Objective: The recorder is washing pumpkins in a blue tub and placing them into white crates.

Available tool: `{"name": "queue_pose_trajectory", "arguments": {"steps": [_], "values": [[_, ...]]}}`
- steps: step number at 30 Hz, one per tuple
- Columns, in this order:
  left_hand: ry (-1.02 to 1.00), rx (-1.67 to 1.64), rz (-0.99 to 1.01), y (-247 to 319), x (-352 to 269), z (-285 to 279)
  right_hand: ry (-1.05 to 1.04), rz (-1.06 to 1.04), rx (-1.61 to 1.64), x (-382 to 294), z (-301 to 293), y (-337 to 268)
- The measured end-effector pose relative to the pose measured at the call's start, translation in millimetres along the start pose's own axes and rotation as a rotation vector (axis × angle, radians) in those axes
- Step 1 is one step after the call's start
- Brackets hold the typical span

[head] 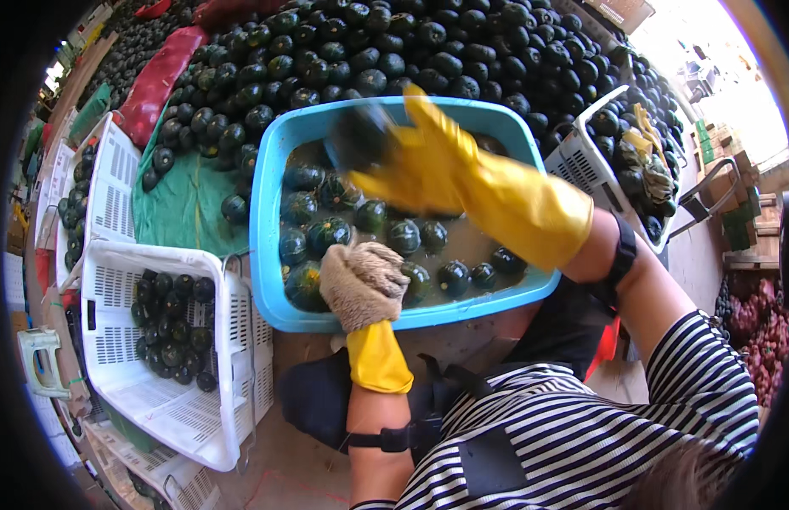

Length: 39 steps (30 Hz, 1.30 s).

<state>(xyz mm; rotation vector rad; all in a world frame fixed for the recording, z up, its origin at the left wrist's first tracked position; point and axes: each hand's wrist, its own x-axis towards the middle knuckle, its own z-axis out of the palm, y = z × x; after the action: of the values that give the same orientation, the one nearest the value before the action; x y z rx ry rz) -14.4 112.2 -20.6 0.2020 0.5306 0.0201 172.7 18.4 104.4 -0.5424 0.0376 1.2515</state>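
Note:
A light-blue plastic tub (262, 210) of murky water stands before me, with several dark green squashes (404, 237) in it. My right hand (426, 156), in a long yellow rubber glove, is raised over the tub and blurred by motion. At its fingers is a blurred dark green squash (361, 137), above the water. My left hand (367, 280) is lower, at the tub's near side, and wears a tan, fuzzy cloth mitt over a yellow glove. Its fingers look curled beside a larger squash (306, 285), but their underside is hidden.
A large heap of squashes (432, 38) rises behind the tub. At left, a white plastic crate (158, 421) holds small squashes, near a green sheet (190, 217). Another white crate (576, 162) at right holds squashes and gloves. Red mesh sacking (158, 83) lies far left.

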Motion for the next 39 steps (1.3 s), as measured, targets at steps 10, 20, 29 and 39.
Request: {"name": "queue_pose_trajectory", "arguments": {"steps": [10,20,29,39], "values": [[0.337,3.089,0.277,-1.2,34.6,10.9,0.323,0.573,-2.501,13.8,-154.1,-26.4],[0.113,3.502,-0.132,1.3,49.5,14.3,0.420,0.154,-1.251,-24.4,-241.4,33.4],[0.358,3.509,0.164,-15.6,55.9,8.7,0.471,0.373,-0.126,-59.7,-284.9,26.9],[0.403,2.309,0.574,-16.6,15.0,71.4,0.124,-0.162,-0.394,-80.7,-103.3,66.3]]}}
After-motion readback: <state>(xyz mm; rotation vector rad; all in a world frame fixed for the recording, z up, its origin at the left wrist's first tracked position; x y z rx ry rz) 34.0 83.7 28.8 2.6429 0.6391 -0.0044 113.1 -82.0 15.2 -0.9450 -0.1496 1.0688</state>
